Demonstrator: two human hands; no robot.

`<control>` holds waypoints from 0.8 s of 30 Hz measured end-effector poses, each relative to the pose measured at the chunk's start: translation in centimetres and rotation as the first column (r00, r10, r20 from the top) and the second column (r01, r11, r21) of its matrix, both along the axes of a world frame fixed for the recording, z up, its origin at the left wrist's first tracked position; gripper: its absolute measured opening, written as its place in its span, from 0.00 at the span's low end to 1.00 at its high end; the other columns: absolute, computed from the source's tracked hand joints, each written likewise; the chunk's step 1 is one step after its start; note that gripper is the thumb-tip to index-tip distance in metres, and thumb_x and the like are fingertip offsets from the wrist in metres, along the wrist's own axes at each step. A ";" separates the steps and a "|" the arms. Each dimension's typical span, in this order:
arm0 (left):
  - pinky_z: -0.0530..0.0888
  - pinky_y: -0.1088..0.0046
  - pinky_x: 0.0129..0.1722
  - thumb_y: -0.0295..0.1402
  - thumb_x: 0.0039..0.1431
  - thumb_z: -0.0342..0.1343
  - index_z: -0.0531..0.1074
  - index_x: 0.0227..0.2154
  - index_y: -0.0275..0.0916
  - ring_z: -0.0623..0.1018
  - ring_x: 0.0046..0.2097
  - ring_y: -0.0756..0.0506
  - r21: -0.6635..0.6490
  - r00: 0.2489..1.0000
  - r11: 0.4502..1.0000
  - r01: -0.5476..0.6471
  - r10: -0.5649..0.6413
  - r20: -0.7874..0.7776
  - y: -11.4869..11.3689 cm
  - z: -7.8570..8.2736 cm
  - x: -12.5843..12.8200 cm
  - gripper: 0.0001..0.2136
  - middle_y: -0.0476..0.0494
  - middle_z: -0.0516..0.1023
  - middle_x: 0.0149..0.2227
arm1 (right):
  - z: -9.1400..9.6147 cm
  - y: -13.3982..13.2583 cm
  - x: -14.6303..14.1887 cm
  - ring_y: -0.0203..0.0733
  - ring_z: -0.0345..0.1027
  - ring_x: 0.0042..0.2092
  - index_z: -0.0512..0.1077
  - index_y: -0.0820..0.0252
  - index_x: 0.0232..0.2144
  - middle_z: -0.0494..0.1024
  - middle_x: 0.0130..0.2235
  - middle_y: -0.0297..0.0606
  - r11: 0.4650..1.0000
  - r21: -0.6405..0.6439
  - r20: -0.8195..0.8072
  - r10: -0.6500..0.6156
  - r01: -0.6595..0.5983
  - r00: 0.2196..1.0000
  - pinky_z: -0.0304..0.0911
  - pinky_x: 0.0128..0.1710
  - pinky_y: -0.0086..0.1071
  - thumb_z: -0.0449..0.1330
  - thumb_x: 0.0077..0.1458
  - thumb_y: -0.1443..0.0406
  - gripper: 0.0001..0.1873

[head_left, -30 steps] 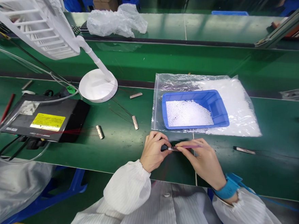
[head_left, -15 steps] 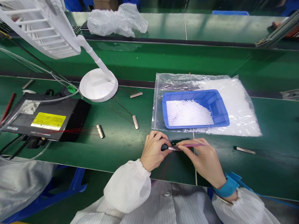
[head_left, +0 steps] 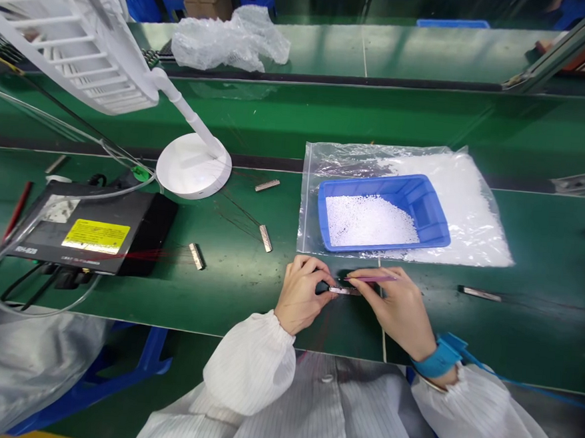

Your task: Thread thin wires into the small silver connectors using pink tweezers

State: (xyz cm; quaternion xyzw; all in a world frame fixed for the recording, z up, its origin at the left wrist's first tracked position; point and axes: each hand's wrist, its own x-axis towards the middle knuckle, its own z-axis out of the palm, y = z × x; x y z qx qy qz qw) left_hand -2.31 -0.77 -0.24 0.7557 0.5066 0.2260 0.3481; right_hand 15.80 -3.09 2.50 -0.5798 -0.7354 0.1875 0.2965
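My left hand (head_left: 306, 293) is closed, thumb and fingers pinching the black end of a small silver connector-like strip (head_left: 343, 290) low over the green bench. Fine reddish wires trail near this hand. My right hand (head_left: 397, 308) is closed around a slim pink tool (head_left: 376, 278), held like a pen. Its thin tip lies just above the strip, near my left fingertips; whether it touches anything is too small to tell. A blue wrist strap (head_left: 442, 356) circles my right wrist. Beyond both hands stands a blue tray (head_left: 435, 219) of small white beads.
Under the tray lies a clear bag (head_left: 478, 212) of white material. Similar strips with fine wires, one nearest the black box (head_left: 96, 228), lie on the bench (head_left: 246, 302). A white fan (head_left: 193, 165) stands at the left. Another person's grey sleeve (head_left: 27, 360) shows lower left.
My right hand has shifted slightly left, and the pink tool's tip has moved up and off the strip. More of the strip shows. My left hand holds its place.
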 end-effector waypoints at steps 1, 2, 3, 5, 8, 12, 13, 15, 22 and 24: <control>0.62 0.65 0.44 0.27 0.46 0.67 0.74 0.29 0.42 0.67 0.46 0.45 0.001 1.000 1.000 0.000 0.000 0.000 0.0 0.0 0.0 0.09 0.52 0.74 0.38 | 0.0 0.0 0.0 0.39 0.72 0.36 0.74 0.56 0.33 0.80 0.36 0.31 1.000 0.002 0.001 0.000 0.000 1.000 0.61 0.39 0.38 0.57 0.58 0.63 0.06; 0.62 0.65 0.44 0.27 0.46 0.67 0.74 0.29 0.42 0.67 0.46 0.45 0.002 1.000 1.000 -0.001 0.001 0.001 0.0 0.0 0.0 0.09 0.52 0.74 0.38 | -0.1 0.0 0.1 0.39 0.72 0.36 0.74 0.56 0.33 0.80 0.36 0.31 1.000 0.003 0.002 0.000 0.000 1.000 0.61 0.39 0.38 0.57 0.58 0.63 0.06; 0.62 0.65 0.45 0.27 0.46 0.67 0.74 0.29 0.42 0.67 0.46 0.45 0.002 1.000 1.000 -0.001 0.001 0.001 0.0 0.0 0.0 0.09 0.52 0.74 0.38 | -0.1 0.0 0.1 0.39 0.72 0.36 0.74 0.56 0.33 0.80 0.36 0.31 1.000 0.003 0.003 0.000 0.000 1.000 0.61 0.39 0.38 0.57 0.58 0.63 0.06; 0.62 0.65 0.45 0.27 0.46 0.67 0.74 0.30 0.42 0.67 0.46 0.45 -0.001 1.000 1.000 -0.001 0.001 0.001 -0.1 0.0 0.0 0.09 0.52 0.74 0.38 | -0.2 -0.1 0.1 0.40 0.72 0.37 0.74 0.56 0.33 0.80 0.36 0.31 1.000 -0.001 0.001 0.002 -0.002 1.000 0.61 0.40 0.38 0.57 0.58 0.63 0.06; 0.62 0.65 0.45 0.28 0.46 0.67 0.74 0.30 0.42 0.67 0.46 0.44 -0.004 1.000 1.000 0.000 0.000 -0.001 -0.1 0.0 0.0 0.08 0.51 0.74 0.38 | -0.3 0.0 0.1 0.40 0.72 0.37 0.74 0.56 0.33 0.80 0.37 0.31 1.000 -0.006 -0.007 0.009 -0.009 1.000 0.60 0.40 0.38 0.57 0.58 0.63 0.06; 0.62 0.65 0.44 0.28 0.46 0.67 0.74 0.29 0.42 0.67 0.46 0.44 0.002 1.000 1.000 -0.001 0.001 -0.002 -0.1 -0.1 0.0 0.08 0.52 0.74 0.38 | -0.4 0.0 0.1 0.40 0.72 0.37 0.74 0.56 0.33 0.80 0.36 0.31 1.000 -0.003 -0.011 0.016 -0.016 1.000 0.60 0.40 0.39 0.57 0.58 0.63 0.06; 0.62 0.65 0.44 0.28 0.46 0.67 0.74 0.29 0.42 0.67 0.46 0.44 0.004 1.000 1.000 -0.003 0.003 -0.003 -0.1 -0.1 0.0 0.08 0.52 0.74 0.38 | -0.3 0.0 0.1 0.40 0.72 0.37 0.74 0.56 0.33 0.80 0.36 0.32 1.000 -0.003 -0.012 0.019 -0.019 1.000 0.60 0.40 0.39 0.57 0.58 0.63 0.06; 0.62 0.65 0.44 0.28 0.47 0.67 0.74 0.29 0.42 0.67 0.46 0.44 0.008 1.000 1.000 -0.004 0.004 -0.005 -0.1 -0.1 0.0 0.08 0.51 0.74 0.38 | -0.1 -0.1 0.0 0.40 0.72 0.37 0.74 0.56 0.34 0.80 0.36 0.32 1.000 0.000 -0.017 0.020 -0.020 1.000 0.61 0.40 0.39 0.56 0.58 0.64 0.06; 0.62 0.65 0.44 0.29 0.48 0.66 0.74 0.29 0.42 0.67 0.46 0.44 0.001 1.000 1.000 0.011 -0.011 -0.002 0.0 0.2 0.0 0.07 0.51 0.74 0.38 | 0.9 -0.7 -0.2 0.37 0.70 0.32 0.73 0.55 0.35 0.80 0.35 0.32 0.998 0.009 -0.063 0.059 -0.059 0.996 0.61 0.36 0.37 0.57 0.58 0.64 0.05; 0.61 0.65 0.44 0.29 0.48 0.66 0.74 0.29 0.42 0.67 0.46 0.44 -0.002 1.000 1.000 0.010 -0.010 -0.003 0.1 0.3 0.0 0.07 0.51 0.74 0.38 | 0.8 -0.7 -0.3 0.37 0.70 0.32 0.73 0.55 0.35 0.80 0.34 0.32 0.998 0.011 -0.068 0.066 -0.065 0.996 0.61 0.36 0.37 0.57 0.58 0.64 0.05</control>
